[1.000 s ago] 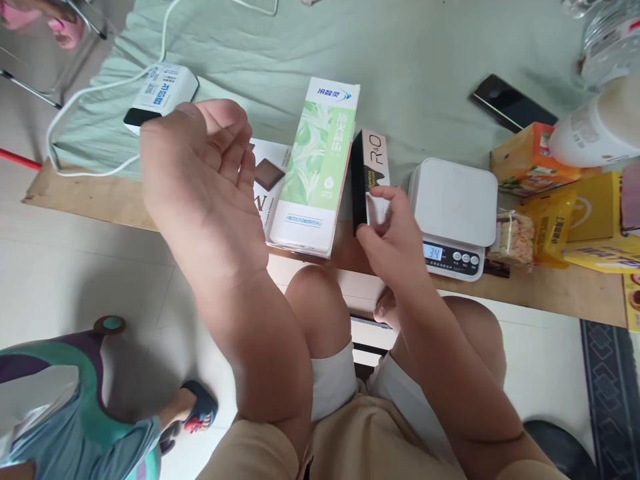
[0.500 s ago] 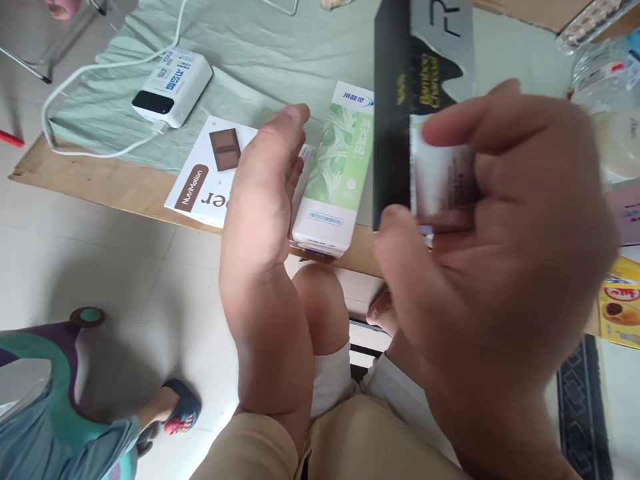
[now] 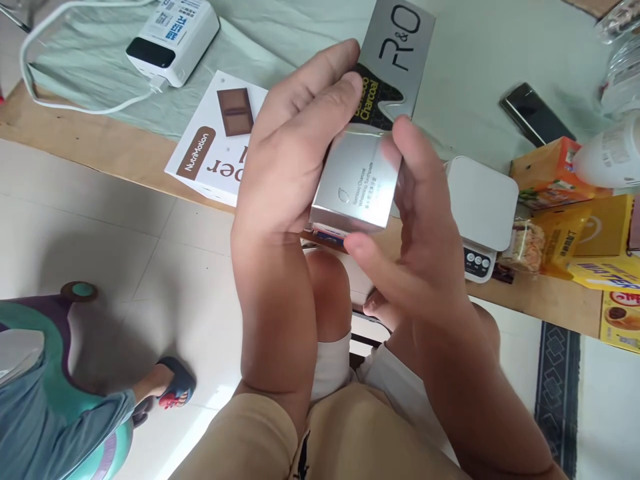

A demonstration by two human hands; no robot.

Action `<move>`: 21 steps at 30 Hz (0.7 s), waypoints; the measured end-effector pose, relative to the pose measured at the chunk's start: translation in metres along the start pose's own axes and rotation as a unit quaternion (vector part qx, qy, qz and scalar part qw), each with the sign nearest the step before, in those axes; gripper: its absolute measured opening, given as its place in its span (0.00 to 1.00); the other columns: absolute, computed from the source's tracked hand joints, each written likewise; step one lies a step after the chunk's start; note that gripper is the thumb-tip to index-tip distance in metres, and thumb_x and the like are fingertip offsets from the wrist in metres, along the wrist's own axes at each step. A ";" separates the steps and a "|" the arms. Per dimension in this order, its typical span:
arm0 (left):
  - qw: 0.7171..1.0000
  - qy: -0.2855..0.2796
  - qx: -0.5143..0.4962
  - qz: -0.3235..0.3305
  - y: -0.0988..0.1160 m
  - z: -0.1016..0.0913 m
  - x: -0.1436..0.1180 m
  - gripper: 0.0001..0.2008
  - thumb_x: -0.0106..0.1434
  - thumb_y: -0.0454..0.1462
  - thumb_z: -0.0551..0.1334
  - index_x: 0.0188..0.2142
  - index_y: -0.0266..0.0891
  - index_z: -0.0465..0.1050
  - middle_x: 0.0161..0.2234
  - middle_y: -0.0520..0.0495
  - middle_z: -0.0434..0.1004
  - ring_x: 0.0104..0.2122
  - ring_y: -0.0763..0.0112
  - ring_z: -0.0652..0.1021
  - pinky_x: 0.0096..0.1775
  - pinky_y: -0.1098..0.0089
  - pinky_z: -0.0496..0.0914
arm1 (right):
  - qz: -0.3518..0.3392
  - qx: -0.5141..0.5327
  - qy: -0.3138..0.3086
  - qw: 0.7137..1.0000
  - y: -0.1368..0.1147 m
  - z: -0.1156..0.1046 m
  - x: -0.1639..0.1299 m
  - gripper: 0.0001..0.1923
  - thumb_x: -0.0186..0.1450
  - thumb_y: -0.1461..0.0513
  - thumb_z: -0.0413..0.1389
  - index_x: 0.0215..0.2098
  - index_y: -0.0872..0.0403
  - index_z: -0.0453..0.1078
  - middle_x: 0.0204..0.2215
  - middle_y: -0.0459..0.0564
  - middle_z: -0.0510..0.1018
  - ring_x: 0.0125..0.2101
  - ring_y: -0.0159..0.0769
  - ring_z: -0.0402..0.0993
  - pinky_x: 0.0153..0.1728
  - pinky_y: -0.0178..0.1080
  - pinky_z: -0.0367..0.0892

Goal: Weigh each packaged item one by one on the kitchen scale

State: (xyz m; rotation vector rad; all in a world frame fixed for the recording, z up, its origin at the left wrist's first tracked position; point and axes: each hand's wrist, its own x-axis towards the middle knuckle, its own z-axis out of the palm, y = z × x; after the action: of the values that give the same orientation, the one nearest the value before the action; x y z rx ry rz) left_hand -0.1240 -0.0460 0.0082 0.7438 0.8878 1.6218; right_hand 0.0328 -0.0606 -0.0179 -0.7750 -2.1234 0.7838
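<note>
A silver and black bamboo charcoal toothpaste box [image 3: 363, 177] lies between my hands at the table's front edge. My left hand [image 3: 305, 127] is closed along its left side, thumb on the printed top. On the right, my right hand [image 3: 420, 207] has its fingers against the box's side, while the thumb is spread away below its near end. Under the toothpaste box, a narrow strip of another printed box [image 3: 327, 237] shows; the rest is covered. A white NutriMotion box [image 3: 215, 143] with a chocolate picture lies left of my left hand, partly hidden by it.
A white power bank [image 3: 173, 40] with a cable sits on the green cloth at back left. To the right are a white kitchen scale [image 3: 483, 200], a dark phone [image 3: 537, 113], an orange box [image 3: 545, 167], snack packs and bottles. Another person's foot [image 3: 175, 387] is at lower left.
My right hand has brought the toothpaste box left and down over the green-and-white box, then loosened its fingers. My left hand has come onto its side. The view has shifted right.
</note>
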 end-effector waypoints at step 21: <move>0.998 0.020 -0.011 -0.060 0.000 0.007 0.005 0.22 0.78 0.30 0.46 0.62 0.30 0.73 0.32 0.49 0.80 0.47 0.50 0.87 0.45 0.50 0.85 | 0.036 0.000 0.044 0.998 0.001 0.014 0.000 0.35 0.75 0.61 0.50 0.76 0.38 0.46 0.75 0.45 0.56 0.78 0.39 0.48 0.79 0.54 0.53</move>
State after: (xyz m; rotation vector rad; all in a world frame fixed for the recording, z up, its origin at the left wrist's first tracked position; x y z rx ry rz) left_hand -0.1194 -0.0396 0.0117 0.6328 0.9232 1.5423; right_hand 0.0225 -0.0638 -0.0263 -0.8737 -2.0270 0.7741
